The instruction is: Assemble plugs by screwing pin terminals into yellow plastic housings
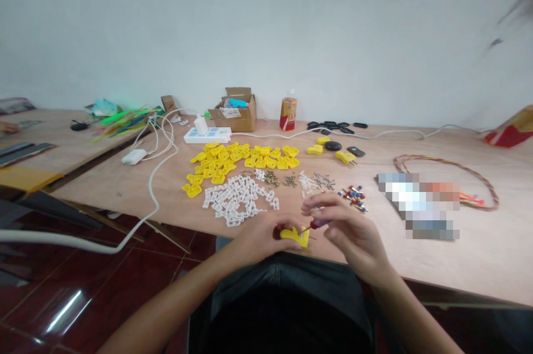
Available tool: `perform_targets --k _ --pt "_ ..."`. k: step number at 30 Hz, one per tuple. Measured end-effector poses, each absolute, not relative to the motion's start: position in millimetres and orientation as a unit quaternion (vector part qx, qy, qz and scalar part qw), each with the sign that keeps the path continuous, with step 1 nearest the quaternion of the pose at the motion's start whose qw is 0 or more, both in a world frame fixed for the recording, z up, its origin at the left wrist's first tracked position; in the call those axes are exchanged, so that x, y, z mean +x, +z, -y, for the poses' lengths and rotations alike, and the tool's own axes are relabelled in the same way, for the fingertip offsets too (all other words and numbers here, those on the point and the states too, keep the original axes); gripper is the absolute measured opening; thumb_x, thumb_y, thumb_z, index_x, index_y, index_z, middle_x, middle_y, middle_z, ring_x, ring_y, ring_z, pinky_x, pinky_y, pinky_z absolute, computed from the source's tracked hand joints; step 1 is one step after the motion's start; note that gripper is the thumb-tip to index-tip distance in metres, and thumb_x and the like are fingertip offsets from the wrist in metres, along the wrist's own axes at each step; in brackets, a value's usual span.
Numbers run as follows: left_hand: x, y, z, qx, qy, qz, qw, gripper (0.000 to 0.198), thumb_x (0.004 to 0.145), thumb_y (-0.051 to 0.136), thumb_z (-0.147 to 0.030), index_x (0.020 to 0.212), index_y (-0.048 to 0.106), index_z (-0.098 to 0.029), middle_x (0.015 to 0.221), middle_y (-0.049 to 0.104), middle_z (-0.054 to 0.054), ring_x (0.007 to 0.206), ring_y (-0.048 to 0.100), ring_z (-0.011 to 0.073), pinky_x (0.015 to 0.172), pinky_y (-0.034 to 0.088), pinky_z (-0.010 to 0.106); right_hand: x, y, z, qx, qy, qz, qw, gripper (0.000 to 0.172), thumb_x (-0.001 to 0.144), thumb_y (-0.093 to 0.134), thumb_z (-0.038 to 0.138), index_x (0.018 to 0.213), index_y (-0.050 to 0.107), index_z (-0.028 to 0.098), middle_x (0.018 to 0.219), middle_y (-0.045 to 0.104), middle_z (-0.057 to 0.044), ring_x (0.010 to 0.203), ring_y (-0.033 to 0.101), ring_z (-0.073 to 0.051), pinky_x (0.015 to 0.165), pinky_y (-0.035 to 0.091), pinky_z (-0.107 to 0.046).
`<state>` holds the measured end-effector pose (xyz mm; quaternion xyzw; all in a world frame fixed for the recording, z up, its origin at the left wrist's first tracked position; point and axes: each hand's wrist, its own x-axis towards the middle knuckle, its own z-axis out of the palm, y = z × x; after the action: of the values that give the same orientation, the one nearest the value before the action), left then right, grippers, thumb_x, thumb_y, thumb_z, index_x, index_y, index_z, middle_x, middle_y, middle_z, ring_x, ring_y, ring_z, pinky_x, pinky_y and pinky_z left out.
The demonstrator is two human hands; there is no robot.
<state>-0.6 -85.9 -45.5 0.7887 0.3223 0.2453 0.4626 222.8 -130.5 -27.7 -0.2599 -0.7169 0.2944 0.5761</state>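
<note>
My left hand [262, 237] grips a yellow plastic plug housing [295, 237] at the table's front edge. My right hand [350, 232] pinches a small screwdriver [315, 224] with a dark red and purple handle, its thin shaft reaching the housing. Beyond the hands lies a heap of yellow housings [233, 158] beside a tangle of white plastic parts [235, 198]. Small brass screws [270, 178] and a cluster of red and blue crimp terminals [353, 198] sit close by. A few assembled yellow pieces [314, 149] lie farther back.
The plywood table [478, 248] holds a power strip [207, 135], a cardboard box [235, 112], a bottle [288, 111], black parts [331, 125], a braided wire loop [445, 176] and a pixelated object [416, 204]. Another person's hand [8, 127] shows at a left table.
</note>
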Motion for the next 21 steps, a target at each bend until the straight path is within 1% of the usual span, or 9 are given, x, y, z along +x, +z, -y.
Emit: perform_targets --k 2,4,7,9,12,14,17,19,21 --pt "-0.4 -43.9 87.0 0.783 0.243 -0.324 0.471 0.025 0.085 0.086 -0.029 0.108 0.08 -0.021 0.107 0.079 0.002 0.09 0.068 0.0203 0.079 0.047 0.027 220.8 -26.3 131.2 -0.247 0.275 0.713 0.595 0.024 0.095 0.079 0.023 0.115 0.08 0.036 0.104 0.072 -0.003 0.096 0.071 -0.02 0.082 0.063 -0.034" --pt "-0.6 -43.0 87.7 0.786 0.24 -0.325 0.467 0.024 0.085 0.085 -0.027 0.108 0.079 -0.022 0.106 0.079 0.001 0.089 0.068 0.02 0.079 0.047 0.027 220.2 -26.1 132.4 -0.253 0.267 0.714 0.596 0.029 0.099 0.073 0.018 0.12 0.078 0.038 0.098 0.074 -0.001 0.09 0.072 -0.018 0.078 0.063 -0.031" --pt "-1.1 -43.3 87.7 0.795 0.245 -0.318 0.455 0.025 0.085 0.085 -0.028 0.109 0.079 -0.022 0.107 0.079 0.001 0.091 0.068 0.0204 0.081 0.047 0.027 220.9 -27.0 134.4 -0.286 0.277 0.725 0.562 0.037 0.109 0.055 0.017 0.135 0.071 0.038 0.116 0.079 -0.005 0.104 0.075 -0.019 0.085 0.063 -0.033" --pt "-1.1 -43.9 87.2 0.793 0.251 -0.311 0.459 0.026 0.086 0.085 -0.029 0.11 0.078 -0.022 0.107 0.078 0.002 0.093 0.068 0.0206 0.081 0.047 0.027 220.2 -27.0 135.0 -0.29 0.274 0.728 0.558 0.03 0.106 0.061 0.023 0.131 0.072 0.036 0.123 0.076 -0.007 0.114 0.073 -0.023 0.092 0.063 -0.04" --pt "-0.7 -44.0 86.4 0.788 0.245 -0.315 0.469 0.027 0.085 0.085 -0.03 0.11 0.078 -0.021 0.104 0.078 0.001 0.088 0.067 0.0193 0.078 0.046 0.026 217.4 -26.3 135.2 -0.272 0.241 0.718 0.594 0.019 0.096 0.077 0.023 0.111 0.079 0.033 0.104 0.073 -0.005 0.1 0.073 -0.023 0.085 0.064 -0.04" --pt "-0.4 -43.8 86.1 0.79 0.239 -0.323 0.463 0.028 0.084 0.086 -0.031 0.108 0.078 -0.021 0.101 0.077 0.0 0.084 0.065 0.018 0.075 0.045 0.025 216.8 -25.6 136.0 -0.262 0.228 0.719 0.602 0.023 0.098 0.071 0.015 0.111 0.078 0.033 0.095 0.073 -0.003 0.09 0.073 -0.02 0.078 0.064 -0.035" --pt "-0.5 -44.4 86.0 0.796 0.24 -0.327 0.449 0.029 0.083 0.087 -0.033 0.108 0.078 -0.021 0.096 0.075 0.0 0.08 0.062 0.017 0.072 0.044 0.025 219.5 -24.7 137.5 -0.262 0.237 0.752 0.557 0.037 0.105 0.054 0.011 0.127 0.073 0.035 0.11 0.079 -0.005 0.102 0.076 -0.022 0.084 0.065 -0.037" --pt "-0.8 -45.5 86.3 0.796 0.245 -0.321 0.45 0.031 0.084 0.087 -0.034 0.11 0.077 -0.02 0.094 0.074 0.0 0.08 0.063 0.0172 0.071 0.044 0.025 221.8 -25.1 137.3 -0.27 0.229 0.762 0.543 0.034 0.103 0.062 0.015 0.129 0.073 0.035 0.122 0.077 -0.007 0.113 0.074 -0.025 0.093 0.064 -0.043" --pt "-1.0 -46.7 86.7 0.794 0.247 -0.32 0.455 0.032 0.084 0.086 -0.035 0.111 0.076 -0.02 0.093 0.073 0.0 0.081 0.064 0.0173 0.071 0.045 0.025 223.2 -27.2 136.3 -0.267 0.206 0.753 0.566 0.032 0.094 0.076 0.016 0.12 0.077 0.034 0.118 0.075 -0.006 0.11 0.073 -0.026 0.093 0.064 -0.043"
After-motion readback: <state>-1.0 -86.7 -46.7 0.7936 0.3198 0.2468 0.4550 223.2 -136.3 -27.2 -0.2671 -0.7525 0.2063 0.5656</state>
